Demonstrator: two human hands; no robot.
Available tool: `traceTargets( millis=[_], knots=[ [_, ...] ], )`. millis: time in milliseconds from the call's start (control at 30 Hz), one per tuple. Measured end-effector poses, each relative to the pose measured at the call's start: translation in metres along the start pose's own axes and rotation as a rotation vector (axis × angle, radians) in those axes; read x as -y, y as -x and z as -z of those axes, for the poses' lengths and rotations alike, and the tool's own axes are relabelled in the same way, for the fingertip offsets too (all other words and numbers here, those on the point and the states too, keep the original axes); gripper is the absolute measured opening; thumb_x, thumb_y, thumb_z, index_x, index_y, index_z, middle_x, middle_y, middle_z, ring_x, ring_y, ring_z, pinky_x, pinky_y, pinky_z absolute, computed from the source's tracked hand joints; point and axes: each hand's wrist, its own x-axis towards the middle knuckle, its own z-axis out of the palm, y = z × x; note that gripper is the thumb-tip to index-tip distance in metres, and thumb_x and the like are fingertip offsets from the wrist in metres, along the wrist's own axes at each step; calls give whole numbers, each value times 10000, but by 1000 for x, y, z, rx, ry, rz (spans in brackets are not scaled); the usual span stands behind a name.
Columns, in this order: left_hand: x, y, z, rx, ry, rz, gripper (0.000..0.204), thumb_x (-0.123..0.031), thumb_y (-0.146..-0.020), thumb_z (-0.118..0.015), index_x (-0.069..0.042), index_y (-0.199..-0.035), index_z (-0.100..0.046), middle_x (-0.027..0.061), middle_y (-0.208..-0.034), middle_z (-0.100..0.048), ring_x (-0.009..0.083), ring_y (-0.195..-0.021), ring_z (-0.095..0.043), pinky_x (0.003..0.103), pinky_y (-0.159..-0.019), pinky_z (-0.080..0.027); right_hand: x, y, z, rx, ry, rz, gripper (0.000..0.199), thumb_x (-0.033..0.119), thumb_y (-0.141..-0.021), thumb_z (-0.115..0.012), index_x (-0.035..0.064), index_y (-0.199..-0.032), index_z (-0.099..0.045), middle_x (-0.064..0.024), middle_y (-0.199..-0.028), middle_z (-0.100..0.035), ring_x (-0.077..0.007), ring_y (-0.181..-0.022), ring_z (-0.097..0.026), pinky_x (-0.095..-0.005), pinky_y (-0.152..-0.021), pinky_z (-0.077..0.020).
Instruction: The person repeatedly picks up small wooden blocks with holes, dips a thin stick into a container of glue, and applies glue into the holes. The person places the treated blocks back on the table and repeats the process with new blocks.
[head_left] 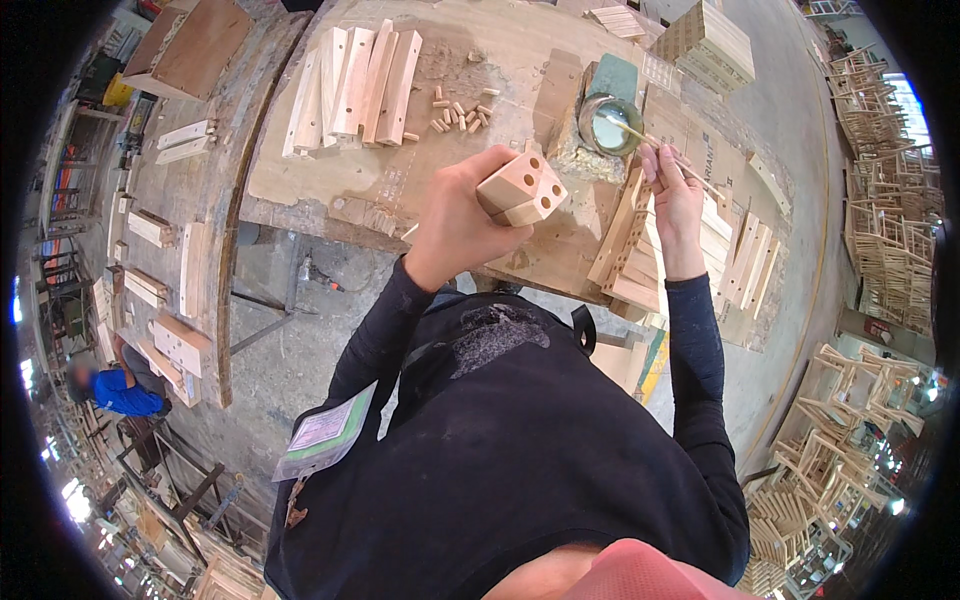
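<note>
My left hand point(462, 218) is wrapped round a small bundle of wooden bars point(523, 187), their drilled ends facing up with several round holes. Between the fingers of my right hand point(676, 205) is a thin wooden stick point(645, 137). Its far tip reaches into a round, crusted pot point(588, 112) that holds white liquid point(608, 131). Loose wooden dowels point(461, 117) lie scattered on the worn worktable point(400, 185), beyond my left hand. Beside them, at the far left, rests a row of wooden bars with holes point(352, 85).
Stacked wooden strips point(640, 255) lie below my right hand, close to the table's near edge. A tall block of stacked wood point(705, 45) stands at the far right. Another bench point(220, 190) with wooden parts runs along the left; a person in blue point(128, 392) is beyond it.
</note>
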Motion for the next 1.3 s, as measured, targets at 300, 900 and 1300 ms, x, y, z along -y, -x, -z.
traceTargets(
  millis=[300, 900, 1300],
  knots=[
    [-6, -1, -1, 38, -39, 3, 409, -64, -649, -772, -50, -1035, -638, 77, -861, -705, 121, -789, -671, 284, -738, -528, 37, 2, -2, -5, 41, 38, 171, 181, -982, -629, 20, -1028, -663, -136, -1056, -708, -217, -976, -702, -293, -818, -590],
    [-18, -3, -10, 93, -30, -61, 376, -60, -675, -757, -36, -1033, -645, 86, -856, -681, 146, -765, -647, 296, -719, -522, 104, 96, -88, 519, 603, 552, 116, 75, -976, -617, -7, -1008, -540, -179, -913, -719, -215, -846, -731, -275, -742, -577],
    [-17, -2, -9, 102, -1, -45, 382, -38, -668, -755, -35, -1036, -656, 83, -846, -682, 118, -773, -633, 292, -718, -522, 102, 94, -91, 529, 652, 568, 112, 75, -976, -619, -9, -982, -544, -161, -877, -720, -200, -821, -733, -271, -726, -574]
  ],
)
